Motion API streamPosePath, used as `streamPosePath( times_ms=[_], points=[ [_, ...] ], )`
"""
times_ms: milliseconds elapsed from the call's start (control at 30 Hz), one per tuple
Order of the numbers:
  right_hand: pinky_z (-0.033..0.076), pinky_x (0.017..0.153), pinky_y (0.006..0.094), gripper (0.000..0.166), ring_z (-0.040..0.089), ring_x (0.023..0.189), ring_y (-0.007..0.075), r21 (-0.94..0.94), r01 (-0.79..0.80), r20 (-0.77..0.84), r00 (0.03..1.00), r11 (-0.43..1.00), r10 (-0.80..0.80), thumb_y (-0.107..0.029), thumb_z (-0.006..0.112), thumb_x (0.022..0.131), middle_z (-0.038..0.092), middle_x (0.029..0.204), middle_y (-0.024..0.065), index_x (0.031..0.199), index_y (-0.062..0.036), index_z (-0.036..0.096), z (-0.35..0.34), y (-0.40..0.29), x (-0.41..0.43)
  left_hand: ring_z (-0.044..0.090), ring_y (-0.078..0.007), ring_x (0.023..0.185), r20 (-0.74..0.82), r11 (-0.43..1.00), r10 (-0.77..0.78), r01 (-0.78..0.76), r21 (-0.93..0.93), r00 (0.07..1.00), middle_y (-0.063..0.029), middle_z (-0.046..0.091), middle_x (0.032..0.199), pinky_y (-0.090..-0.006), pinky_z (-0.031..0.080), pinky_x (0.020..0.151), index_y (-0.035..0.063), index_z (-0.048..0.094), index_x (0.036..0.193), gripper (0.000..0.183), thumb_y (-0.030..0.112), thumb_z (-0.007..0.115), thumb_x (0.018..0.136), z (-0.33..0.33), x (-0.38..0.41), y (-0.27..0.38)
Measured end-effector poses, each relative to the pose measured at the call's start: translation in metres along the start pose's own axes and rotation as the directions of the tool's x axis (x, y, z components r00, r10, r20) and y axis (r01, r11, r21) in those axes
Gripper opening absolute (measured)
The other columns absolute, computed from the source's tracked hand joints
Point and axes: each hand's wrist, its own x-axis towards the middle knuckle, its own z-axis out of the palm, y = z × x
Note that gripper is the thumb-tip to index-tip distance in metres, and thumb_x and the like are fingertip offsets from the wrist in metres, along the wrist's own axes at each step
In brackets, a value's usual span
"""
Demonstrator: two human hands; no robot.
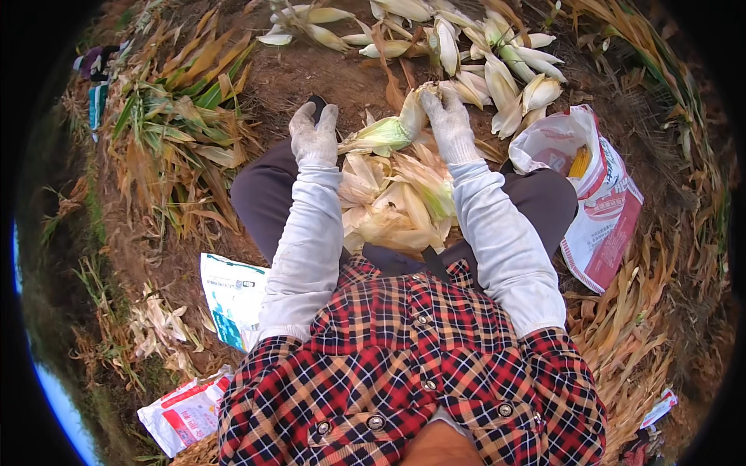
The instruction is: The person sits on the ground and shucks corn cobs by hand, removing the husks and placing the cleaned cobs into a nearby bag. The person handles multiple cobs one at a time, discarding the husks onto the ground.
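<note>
My left hand (315, 134), in a whitish knitted glove, is raised over my bent left leg. Its thumb and fingers are apart, with nothing seen in its grasp. A dark rounded thing, perhaps a shoe tip, shows just behind it. The fingers of my right hand (451, 123), gloved alike, pinch the upper end of a bent, pale green corn husk (382, 133); whether an ear is inside cannot be made out. Below, a pile of loose dry husks (396, 204) lies between my legs. Beyond my right hand are several unhusked corn ears (504, 87).
To the right, an open woven sack (606, 204) holds a yellow corn cob (579, 162). Cut corn stalks (180, 134) lie at left. A white and teal bag (233, 297) and a red and white bag (186, 410) lie by my left side. Dry leaves (623, 326) cover the right ground.
</note>
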Motion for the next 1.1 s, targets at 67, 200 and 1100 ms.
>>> streamPosePath(
  times_ms=[67, 200, 1100],
  points=[
    [0.051, 0.088, 0.0344, 0.052, 0.065, 0.096, 0.021, 0.028, -0.103, 0.081, 0.992, 0.994, 0.1, -0.04, 0.071, 0.09, 0.071, 0.107, 0.0155, 0.121, 0.001, 0.064, -0.003, -0.01, -0.004, 0.057, -0.0295, 0.12, 0.135, 0.857, 0.437, -0.457, 0.237, 0.889, -0.0141, 0.063, 0.125, -0.0389, 0.046, 0.103, 0.0026, 0.062, 0.123, 0.049, 0.023, 0.079, 0.082, -0.005, -0.005, 0.043],
    [0.05, 0.089, 0.033, 0.052, 0.065, 0.098, 0.0191, 0.045, -0.067, 0.14, 0.988, 0.997, 0.06, -0.038, 0.072, 0.089, 0.07, 0.11, 0.0142, 0.122, 0.0021, 0.063, 0.002, 0.0, 0.001, 0.057, -0.032, 0.124, 0.524, 0.808, 0.449, -0.579, 0.108, 0.724, -0.0145, 0.062, 0.131, -0.0395, 0.045, 0.106, 0.0083, 0.063, 0.129, 0.057, 0.025, 0.079, 0.077, 0.013, -0.015, 0.082],
    [0.05, 0.078, 0.0301, 0.049, 0.059, 0.085, 0.0138, 0.203, -0.088, 0.049, 0.996, 0.975, 0.08, -0.042, 0.07, 0.093, 0.068, 0.096, 0.0094, 0.11, 0.0035, 0.063, -0.004, 0.009, 0.009, 0.067, -0.0258, 0.094, 0.641, 0.885, 0.404, -0.457, -0.092, 0.653, -0.0115, 0.07, 0.098, -0.0356, 0.053, 0.086, 0.0021, 0.071, 0.1, 0.024, 0.017, 0.076, 0.081, -0.018, -0.05, 0.061]
  ],
)
